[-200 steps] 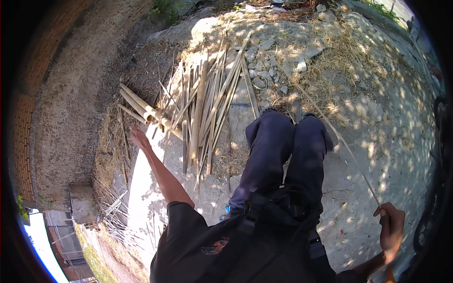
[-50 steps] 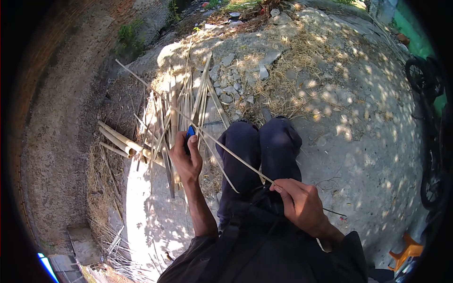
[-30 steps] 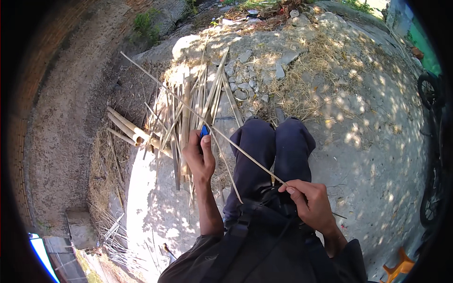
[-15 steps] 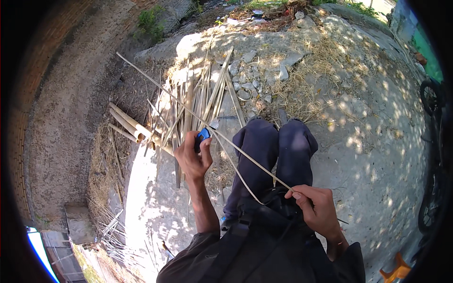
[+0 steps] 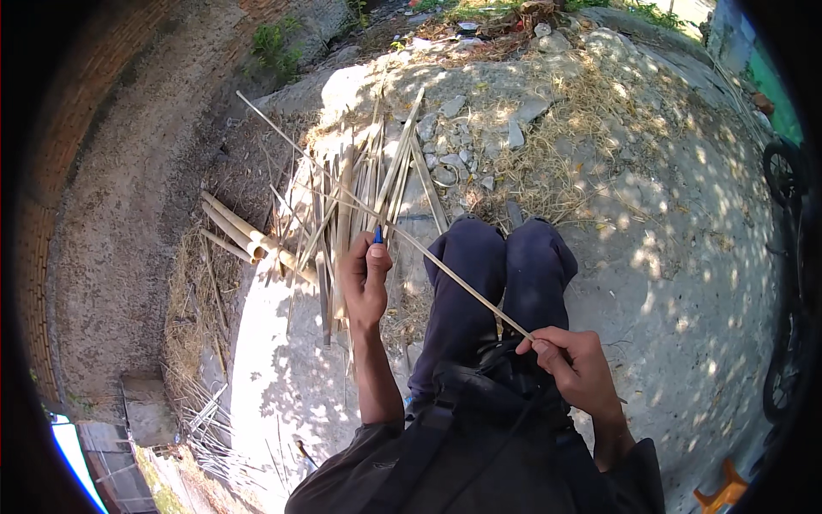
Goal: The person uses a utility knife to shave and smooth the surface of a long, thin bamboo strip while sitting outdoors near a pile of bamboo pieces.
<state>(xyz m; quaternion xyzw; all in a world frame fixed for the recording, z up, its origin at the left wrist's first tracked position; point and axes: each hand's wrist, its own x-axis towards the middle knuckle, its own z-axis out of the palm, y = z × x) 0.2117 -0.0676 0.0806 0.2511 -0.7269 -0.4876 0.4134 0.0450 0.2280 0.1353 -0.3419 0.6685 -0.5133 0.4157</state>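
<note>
I sit on the ground with my legs (image 5: 497, 283) stretched out ahead. My right hand (image 5: 575, 367) grips a long thin bamboo strip (image 5: 402, 236) near its lower end; the strip runs up and to the left across my lap. My left hand (image 5: 365, 278) is closed around a small tool with a blue handle (image 5: 378, 235), held against the strip about halfway along. Just beyond my left hand lies a pile of split bamboo slats (image 5: 360, 197).
A few thick bamboo poles (image 5: 235, 233) lie left of the slats. Rubble and dry straw (image 5: 531, 128) cover the ground ahead. A brick wall (image 5: 77, 171) curves along the left. A wheel (image 5: 783, 171) shows at the right edge, thin sticks (image 5: 205, 420) at lower left.
My left hand came back from the slat pile to the strip and now holds the blue-handled tool on it. My right hand drew in from the far right to my lap.
</note>
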